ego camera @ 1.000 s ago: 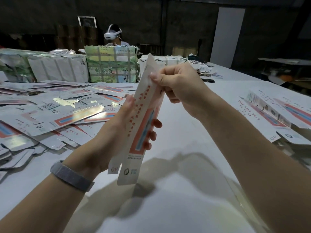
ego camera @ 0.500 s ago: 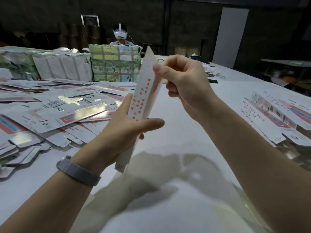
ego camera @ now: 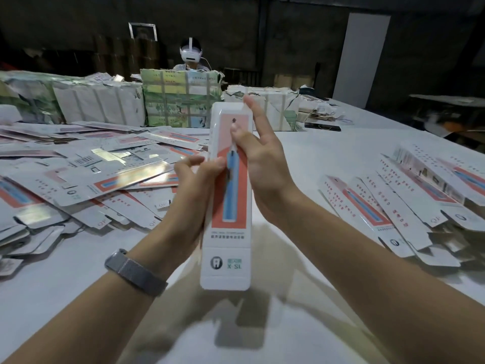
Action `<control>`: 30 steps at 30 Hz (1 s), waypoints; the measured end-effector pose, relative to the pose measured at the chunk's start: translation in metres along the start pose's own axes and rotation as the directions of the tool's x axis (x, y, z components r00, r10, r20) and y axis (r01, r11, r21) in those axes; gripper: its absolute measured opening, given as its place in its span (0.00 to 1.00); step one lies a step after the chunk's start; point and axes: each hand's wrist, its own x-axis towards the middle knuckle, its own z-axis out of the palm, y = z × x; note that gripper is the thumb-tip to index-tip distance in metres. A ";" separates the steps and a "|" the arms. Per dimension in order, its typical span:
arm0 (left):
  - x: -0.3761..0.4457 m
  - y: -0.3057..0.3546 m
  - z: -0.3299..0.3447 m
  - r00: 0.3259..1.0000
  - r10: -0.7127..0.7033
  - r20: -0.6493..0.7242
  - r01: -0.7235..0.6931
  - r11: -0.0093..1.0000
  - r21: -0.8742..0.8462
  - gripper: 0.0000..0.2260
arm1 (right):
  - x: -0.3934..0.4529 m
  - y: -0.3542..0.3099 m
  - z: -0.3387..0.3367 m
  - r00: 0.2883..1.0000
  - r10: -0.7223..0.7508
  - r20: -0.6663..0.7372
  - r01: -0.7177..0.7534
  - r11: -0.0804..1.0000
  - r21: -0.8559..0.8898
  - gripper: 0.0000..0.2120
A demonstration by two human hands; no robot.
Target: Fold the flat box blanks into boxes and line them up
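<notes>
A long white box blank point(ego camera: 227, 243) with a red panel and a blue toothbrush picture stands upright in the air in front of me, printed face toward me. My left hand point(ego camera: 195, 185) grips its left edge around the middle, thumb on the front. My right hand point(ego camera: 258, 156) lies against the right edge higher up, with fingers stretched up along the side and the thumb touching the front. A heap of flat blanks point(ego camera: 86, 177) covers the table on my left. Folded boxes point(ego camera: 409, 203) lie side by side on my right.
The white table point(ego camera: 315, 158) stretches ahead. Wrapped bundles point(ego camera: 181, 98) stand in a row at its far side, and a person with a white headset point(ego camera: 191, 52) sits behind them. A dark phone point(ego camera: 322, 126) lies near the bundles.
The blank has turned from edge-on to its printed face toward me. My right hand went from a pinch at the top to straight fingers along the right side. My left hand shifted to the left edge.
</notes>
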 end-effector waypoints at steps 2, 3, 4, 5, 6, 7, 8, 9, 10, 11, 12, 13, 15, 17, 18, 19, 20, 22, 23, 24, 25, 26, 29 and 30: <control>0.005 -0.002 -0.002 0.981 0.171 -0.087 -0.159 0.979 0.125 0.29 | -0.002 0.004 0.002 0.999 0.020 0.024 -0.019 0.999 -0.043 0.22; 0.005 0.000 -0.003 0.970 0.222 -0.094 -0.207 0.967 0.146 0.30 | -0.004 0.006 0.003 0.998 0.028 0.047 -0.025 0.998 -0.056 0.22; 0.006 0.001 -0.005 0.964 0.249 -0.097 -0.232 0.960 0.154 0.32 | -0.006 0.008 0.004 0.997 0.028 0.070 -0.024 0.998 -0.060 0.22; 0.007 0.002 -0.008 0.960 0.263 -0.097 -0.245 0.955 0.165 0.32 | -0.007 0.009 0.004 0.996 0.026 0.090 -0.021 0.998 -0.058 0.22; 0.008 0.002 -0.011 0.957 0.278 -0.086 -0.259 0.948 0.188 0.31 | -0.008 0.009 0.005 0.994 0.025 0.109 -0.019 0.998 -0.057 0.22; 0.009 0.001 -0.012 0.953 0.297 -0.062 -0.279 0.937 0.211 0.28 | -0.008 0.009 0.005 0.992 0.026 0.125 -0.020 0.998 -0.053 0.22; 0.010 0.000 -0.012 0.949 0.314 -0.032 -0.300 0.929 0.218 0.25 | -0.009 0.009 0.004 0.990 0.031 0.137 -0.025 0.999 -0.044 0.22; 0.012 0.000 -0.013 0.946 0.324 -0.006 -0.316 0.926 0.206 0.22 | -0.009 0.008 0.003 0.988 0.039 0.148 -0.034 0.999 -0.037 0.22; 0.013 -0.001 -0.015 0.945 0.326 0.011 -0.323 0.930 0.174 0.21 | -0.010 0.008 0.003 0.986 0.051 0.157 -0.046 0.998 -0.038 0.22; 0.013 -0.002 -0.016 0.946 0.324 0.026 -0.324 0.935 0.143 0.19 | -0.010 0.008 0.003 0.984 0.065 0.165 -0.058 0.997 -0.047 0.22; 0.013 -0.002 -0.017 0.945 0.324 0.043 -0.326 0.937 0.124 0.17 | -0.011 0.008 0.002 0.983 0.078 0.168 -0.069 0.996 -0.055 0.21; 0.012 -0.002 -0.018 0.943 0.327 0.053 -0.331 0.935 0.123 0.16 | -0.011 0.008 0.002 0.981 0.088 0.171 -0.079 0.995 -0.059 0.19; 0.011 -0.003 -0.017 0.938 0.343 0.048 -0.347 0.928 0.135 0.14 | -0.009 0.007 -0.001 0.977 0.111 0.184 -0.105 0.993 -0.046 0.14; 0.010 -0.003 -0.015 0.929 0.369 0.043 -0.371 0.916 0.154 0.13 | -0.006 0.006 -0.005 0.971 0.125 0.206 -0.122 0.992 -0.027 0.12; 0.009 -0.003 -0.014 0.923 0.382 0.045 -0.384 0.908 0.170 0.13 | -0.005 0.007 -0.007 0.970 0.122 0.212 -0.119 0.993 -0.026 0.12; 0.009 -0.003 -0.013 0.920 0.389 0.046 -0.391 0.901 0.186 0.13 | -0.004 0.008 -0.008 0.970 0.116 0.212 -0.113 0.993 -0.026 0.13; 0.009 -0.003 -0.013 0.921 0.387 0.048 -0.389 0.900 0.197 0.13 | -0.003 0.009 -0.008 0.974 0.108 0.201 -0.106 0.994 -0.021 0.13; 0.009 -0.003 -0.011 0.927 0.369 0.063 -0.373 0.902 0.215 0.16 | 0.000 0.012 -0.009 0.985 0.090 0.145 -0.090 0.996 -0.008 0.15; 0.008 -0.003 -0.011 0.930 0.361 0.072 -0.368 0.902 0.224 0.17 | 0.001 0.013 -0.009 0.991 0.077 0.114 -0.076 0.997 -0.006 0.15; 0.008 -0.003 -0.011 0.931 0.355 0.082 -0.365 0.903 0.229 0.17 | 0.002 0.014 -0.011 0.994 0.060 0.095 -0.060 0.998 0.001 0.14; 0.007 -0.004 -0.011 0.933 0.348 0.095 -0.361 0.902 0.235 0.16 | 0.003 0.014 -0.012 0.995 0.040 0.088 -0.042 0.999 0.015 0.13; 0.006 -0.004 -0.011 0.935 0.339 0.107 -0.355 0.902 0.245 0.15 | 0.003 0.015 -0.014 0.996 0.020 0.084 -0.022 0.999 0.028 0.12; 0.004 -0.007 -0.009 0.948 0.294 0.119 -0.314 0.920 0.234 0.18 | 0.003 0.014 -0.016 0.998 -0.014 0.064 0.010 0.998 0.067 0.16; 0.004 -0.008 -0.008 0.954 0.275 0.120 -0.294 0.935 0.200 0.19 | 0.003 0.014 -0.017 0.998 -0.016 0.057 0.011 0.996 0.090 0.18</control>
